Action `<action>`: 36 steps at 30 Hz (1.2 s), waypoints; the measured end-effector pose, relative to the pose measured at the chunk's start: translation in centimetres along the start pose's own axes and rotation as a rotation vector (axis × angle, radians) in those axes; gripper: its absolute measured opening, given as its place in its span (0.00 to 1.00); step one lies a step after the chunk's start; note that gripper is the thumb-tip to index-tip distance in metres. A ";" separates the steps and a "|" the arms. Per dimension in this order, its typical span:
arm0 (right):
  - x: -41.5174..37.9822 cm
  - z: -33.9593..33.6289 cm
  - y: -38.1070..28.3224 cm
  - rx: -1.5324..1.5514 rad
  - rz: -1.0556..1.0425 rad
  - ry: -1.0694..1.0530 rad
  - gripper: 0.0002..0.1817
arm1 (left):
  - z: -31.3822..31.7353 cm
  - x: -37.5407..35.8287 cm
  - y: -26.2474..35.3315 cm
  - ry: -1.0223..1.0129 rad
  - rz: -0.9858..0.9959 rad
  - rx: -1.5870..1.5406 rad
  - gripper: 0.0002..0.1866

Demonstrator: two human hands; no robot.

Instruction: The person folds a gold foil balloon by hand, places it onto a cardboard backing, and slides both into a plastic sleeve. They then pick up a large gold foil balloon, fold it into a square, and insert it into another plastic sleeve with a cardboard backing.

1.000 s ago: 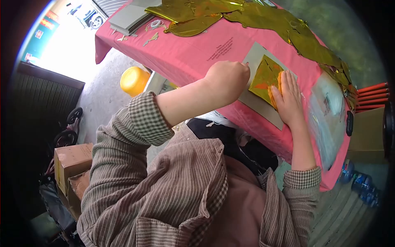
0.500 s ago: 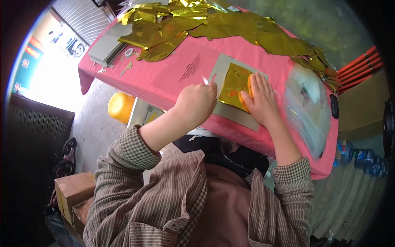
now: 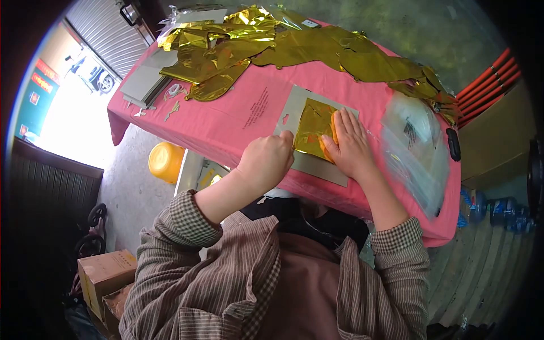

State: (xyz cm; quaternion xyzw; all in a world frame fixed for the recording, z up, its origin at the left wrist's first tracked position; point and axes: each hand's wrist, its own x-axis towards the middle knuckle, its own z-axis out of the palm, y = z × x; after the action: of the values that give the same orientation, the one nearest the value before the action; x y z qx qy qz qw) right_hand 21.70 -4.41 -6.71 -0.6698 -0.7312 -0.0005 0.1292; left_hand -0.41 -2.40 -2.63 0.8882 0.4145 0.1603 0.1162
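My left hand (image 3: 264, 161) is closed in a fist at the left edge of a grey card (image 3: 320, 165). What it holds, if anything, is hidden. Flat on the card lies a square of gold foil (image 3: 311, 126). My right hand (image 3: 353, 145) rests with outstretched fingers on the foil's right side, pressing an orange cloth (image 3: 326, 152) beneath palm and thumb. Just above my left fist, a small shaped cutout (image 3: 285, 119) shows pink through the card.
Crumpled gold foil sheets (image 3: 317, 45) stretch along the far side of the pink-covered table (image 3: 215, 122). Grey cards (image 3: 144, 85) are stacked at the left. Clear plastic bags (image 3: 416, 153) and a black-handled object (image 3: 453, 144) lie right. A yellow bucket (image 3: 165, 162) stands on the floor.
The view has shifted slightly. My left fist has drawn a little toward me, and the shiny tip that stuck out above it no longer shows. The right hand stays on the cloth.
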 end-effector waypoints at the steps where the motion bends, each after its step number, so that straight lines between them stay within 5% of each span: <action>1: 0.0 0.0 0.0 -0.009 0.003 -0.002 0.36 | -0.2 0.1 -0.1 0.000 -0.001 0.002 0.10; 13: 0.1 0.0 -0.1 -0.029 0.026 -0.025 0.37 | -1.4 1.8 -1.1 -0.158 -0.015 -0.413 0.07; 18: 0.1 -0.3 -0.3 -0.045 0.026 -0.042 0.37 | 0.3 2.5 -0.9 0.010 0.096 0.057 0.09; 30: 0.1 -0.5 -0.5 -0.029 0.037 -0.052 0.38 | 0.1 3.8 -1.4 0.100 -0.041 -0.192 0.09; 36: 0.2 -0.5 -0.5 -0.033 0.040 -0.072 0.38 | 1.1 3.8 -0.4 0.071 0.091 0.033 0.10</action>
State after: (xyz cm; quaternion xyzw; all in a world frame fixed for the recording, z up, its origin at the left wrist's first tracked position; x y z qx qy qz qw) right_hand 21.31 -4.39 -6.06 -0.6859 -0.7218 0.0141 0.0916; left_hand 1.99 0.72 -3.04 0.9017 0.3803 0.1899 0.0794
